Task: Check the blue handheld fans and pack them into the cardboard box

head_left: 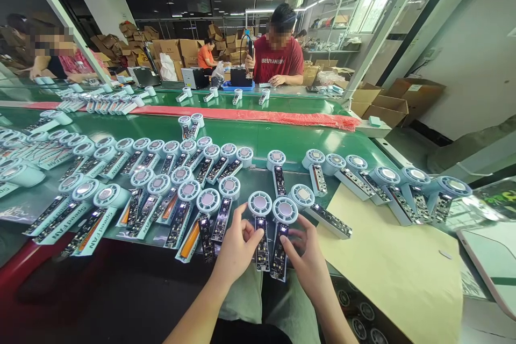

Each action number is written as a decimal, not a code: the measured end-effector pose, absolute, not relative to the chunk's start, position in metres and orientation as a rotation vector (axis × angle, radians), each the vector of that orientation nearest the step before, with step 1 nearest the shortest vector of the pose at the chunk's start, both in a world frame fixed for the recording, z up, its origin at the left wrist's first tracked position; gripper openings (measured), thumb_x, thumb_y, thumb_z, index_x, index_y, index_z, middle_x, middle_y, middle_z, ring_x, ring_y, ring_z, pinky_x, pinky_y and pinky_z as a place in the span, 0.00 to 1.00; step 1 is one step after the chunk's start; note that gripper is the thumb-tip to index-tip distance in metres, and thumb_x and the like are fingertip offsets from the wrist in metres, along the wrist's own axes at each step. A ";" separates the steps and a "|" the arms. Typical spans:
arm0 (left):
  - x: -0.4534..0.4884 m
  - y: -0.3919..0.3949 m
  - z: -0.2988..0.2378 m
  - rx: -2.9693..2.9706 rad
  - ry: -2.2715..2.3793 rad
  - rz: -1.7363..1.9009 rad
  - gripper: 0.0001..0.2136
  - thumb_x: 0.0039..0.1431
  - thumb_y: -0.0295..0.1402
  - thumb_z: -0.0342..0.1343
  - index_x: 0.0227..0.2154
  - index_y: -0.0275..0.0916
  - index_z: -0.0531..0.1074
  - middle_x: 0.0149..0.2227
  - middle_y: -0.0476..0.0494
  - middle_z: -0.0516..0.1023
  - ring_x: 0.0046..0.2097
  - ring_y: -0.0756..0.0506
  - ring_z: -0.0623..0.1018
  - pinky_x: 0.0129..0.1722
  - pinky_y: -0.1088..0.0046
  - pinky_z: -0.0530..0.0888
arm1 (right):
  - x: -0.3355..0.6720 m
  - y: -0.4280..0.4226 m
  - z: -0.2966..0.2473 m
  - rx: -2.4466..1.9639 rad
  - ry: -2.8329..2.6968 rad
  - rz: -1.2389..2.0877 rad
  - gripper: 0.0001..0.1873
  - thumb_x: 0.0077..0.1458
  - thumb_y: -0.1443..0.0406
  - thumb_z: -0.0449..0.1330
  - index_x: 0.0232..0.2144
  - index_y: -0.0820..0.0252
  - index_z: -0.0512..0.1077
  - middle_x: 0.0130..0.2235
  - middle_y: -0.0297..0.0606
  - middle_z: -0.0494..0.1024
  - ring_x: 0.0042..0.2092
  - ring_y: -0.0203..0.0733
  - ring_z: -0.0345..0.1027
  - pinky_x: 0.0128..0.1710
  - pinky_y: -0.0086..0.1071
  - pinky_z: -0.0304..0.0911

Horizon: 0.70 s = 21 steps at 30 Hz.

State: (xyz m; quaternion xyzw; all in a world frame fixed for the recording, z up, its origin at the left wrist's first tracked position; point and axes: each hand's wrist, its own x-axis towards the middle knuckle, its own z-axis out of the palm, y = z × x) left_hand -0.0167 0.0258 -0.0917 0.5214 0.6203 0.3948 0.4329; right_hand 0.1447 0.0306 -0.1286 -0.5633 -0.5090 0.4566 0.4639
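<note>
My left hand (237, 250) pinches the dark circuit-board handle of a pale blue handheld fan (260, 215) at the near edge of the green belt. My right hand (308, 258) grips the handle of a second fan (284, 220) right beside it. Both fans lie flat with their round heads pointing away from me and their open handles toward me. Several more of the same fans (181, 188) lie in rows to the left of my hands, small lights glowing on their boards.
A tan cardboard sheet (395, 274) covers the table at right, with more fans (387, 183) along its far edge. A red strip (242, 114) runs along the green conveyor (282, 137). A person in a red shirt (278, 59) works opposite; cardboard boxes (387, 102) stand behind.
</note>
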 end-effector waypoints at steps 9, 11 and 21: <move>-0.019 0.028 -0.095 1.341 1.578 0.971 0.27 0.57 0.39 0.49 0.58 0.43 0.50 0.26 0.56 0.63 0.29 0.49 0.67 0.36 0.71 0.66 | 0.141 0.033 -0.125 -1.338 -1.218 1.183 0.35 0.50 0.48 0.57 0.54 0.59 0.52 0.44 0.46 0.67 0.46 0.49 0.66 0.45 0.46 0.65; -0.019 0.029 -0.095 1.349 1.597 0.960 0.27 0.58 0.39 0.48 0.59 0.41 0.49 0.27 0.55 0.63 0.30 0.49 0.67 0.36 0.71 0.66 | 0.137 0.035 -0.126 -1.326 -1.230 1.181 0.35 0.50 0.49 0.56 0.54 0.60 0.52 0.48 0.49 0.65 0.48 0.49 0.64 0.47 0.46 0.65; -0.055 0.031 -0.024 1.671 1.813 0.925 0.23 0.59 0.46 0.47 0.55 0.46 0.59 0.34 0.48 0.70 0.30 0.50 0.72 0.31 0.74 0.69 | 0.132 0.039 -0.137 -1.257 -1.196 1.095 0.28 0.54 0.50 0.54 0.53 0.57 0.57 0.55 0.47 0.62 0.54 0.51 0.60 0.49 0.44 0.64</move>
